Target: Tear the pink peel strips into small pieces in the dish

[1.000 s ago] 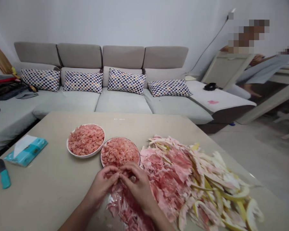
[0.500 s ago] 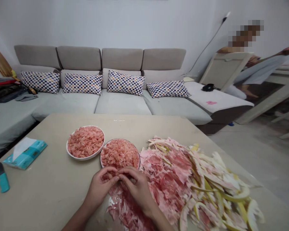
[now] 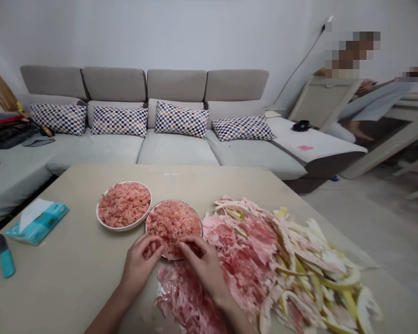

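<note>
My left hand (image 3: 141, 257) hovers at the near left rim of a dark-rimmed bowl (image 3: 146, 230) heaped with pink pomelo pulp (image 3: 174, 222). Its thumb and fingertips are pinched together; whatever is between them is too small to make out. Across a small gap, my right hand (image 3: 204, 264) is over the bowl's near right side, thumb and index finger also closed, with their contents hidden. Pink pomelo membranes (image 3: 181, 297) lie beneath and beside my right hand. A second white bowl (image 3: 101, 221), also full of pulp, stands to the left.
Yellow-green pomelo peels (image 3: 320, 278) are piled at the table's right. On the left lie a tissue pack (image 3: 43, 225) and a teal-handled knife (image 3: 7, 262). Beyond the table is a grey sofa (image 3: 177, 148) with checkered cushions; another person (image 3: 365, 104) sits at the far right.
My hands were together at the bowl's near edge and have now moved apart, baring the pulp between them. The bowls and piles have not moved.
</note>
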{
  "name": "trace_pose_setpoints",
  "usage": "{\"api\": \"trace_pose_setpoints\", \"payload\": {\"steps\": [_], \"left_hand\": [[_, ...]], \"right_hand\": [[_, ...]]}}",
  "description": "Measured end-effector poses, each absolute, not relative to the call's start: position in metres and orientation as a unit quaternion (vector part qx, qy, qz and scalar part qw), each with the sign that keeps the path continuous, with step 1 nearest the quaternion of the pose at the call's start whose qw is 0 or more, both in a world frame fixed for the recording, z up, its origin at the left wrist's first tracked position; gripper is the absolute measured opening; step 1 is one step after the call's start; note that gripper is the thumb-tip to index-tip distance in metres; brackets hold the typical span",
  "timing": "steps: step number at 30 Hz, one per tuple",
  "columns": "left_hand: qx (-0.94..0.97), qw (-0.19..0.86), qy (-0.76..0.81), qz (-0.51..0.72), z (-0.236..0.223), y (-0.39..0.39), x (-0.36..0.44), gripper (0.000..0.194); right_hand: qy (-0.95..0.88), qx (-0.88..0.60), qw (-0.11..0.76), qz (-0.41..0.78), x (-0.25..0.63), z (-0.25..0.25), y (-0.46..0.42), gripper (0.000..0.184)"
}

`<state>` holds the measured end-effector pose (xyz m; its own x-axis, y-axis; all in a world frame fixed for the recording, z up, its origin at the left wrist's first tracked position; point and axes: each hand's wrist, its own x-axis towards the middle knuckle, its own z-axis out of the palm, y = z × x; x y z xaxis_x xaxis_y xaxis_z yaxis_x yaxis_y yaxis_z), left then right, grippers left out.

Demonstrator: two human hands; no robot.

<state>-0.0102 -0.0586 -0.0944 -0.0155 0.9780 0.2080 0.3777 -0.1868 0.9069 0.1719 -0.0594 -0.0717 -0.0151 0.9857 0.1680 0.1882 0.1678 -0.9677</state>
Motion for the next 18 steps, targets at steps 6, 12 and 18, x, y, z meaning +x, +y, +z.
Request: {"api": "trace_pose_setpoints", "payload": {"steps": [6, 12, 18], "left_hand": [[0.684, 0.269, 0.557, 0.386, -0.103, -0.058, -0.019, 0.02], [0.674, 0.277, 0.553, 0.405, -0.103, -0.059, -0.019, 0.022], [0.524, 0.399, 0.555, 0.507, -0.088, -0.06, -0.014, 0.023]], "right_hand": [[-0.646, -0.486, 0.483, 0.336, 0.175, -0.071, -0.061, 0.011], [-0.703, -0.464, 0.458, 0.284, 0.171, -0.08, -0.062, 0.009], [-0.778, -0.48, 0.366, 0.175, 0.169, -0.09, -0.065, 0.015]]}}
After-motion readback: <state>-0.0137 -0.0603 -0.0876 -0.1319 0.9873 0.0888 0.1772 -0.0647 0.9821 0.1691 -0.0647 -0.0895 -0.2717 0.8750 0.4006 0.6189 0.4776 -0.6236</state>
